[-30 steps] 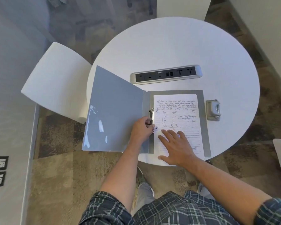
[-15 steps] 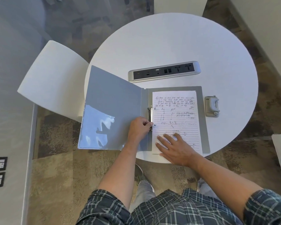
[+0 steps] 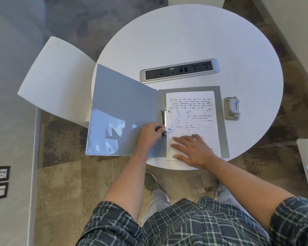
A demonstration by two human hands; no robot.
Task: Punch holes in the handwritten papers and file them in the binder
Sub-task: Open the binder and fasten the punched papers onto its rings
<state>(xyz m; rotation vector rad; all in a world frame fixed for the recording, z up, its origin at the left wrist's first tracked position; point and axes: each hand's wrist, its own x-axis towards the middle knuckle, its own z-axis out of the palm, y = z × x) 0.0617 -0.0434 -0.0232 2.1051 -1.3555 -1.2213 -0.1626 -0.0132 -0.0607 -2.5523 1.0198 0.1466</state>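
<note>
Two hands on an open grey binder [image 3: 124, 110] at the near edge of the round white table [image 3: 185, 36]. The handwritten paper [image 3: 192, 112] lies in the right half, long axis running away from the person, top line at the far end. The right hand [image 3: 194, 150] lies flat on its lower part, fingers spread, gripping nothing. The left hand [image 3: 150, 134] pinches the ring mechanism [image 3: 164, 121] at the spine. The hole punch [image 3: 231, 108] sits just right of the binder.

An open grey binder [image 3: 124, 110] lay on the round white bench [image 3: 185, 32]. The left hand [image 3: 150, 134] pinched the lower end of the ring clasp [image 3: 164, 121]. The right hand [image 3: 194, 150] pressed flat on the handwritten paper [image 3: 192, 112]. A hole punch [image 3: 231, 108] sat just beside the binder.
</note>
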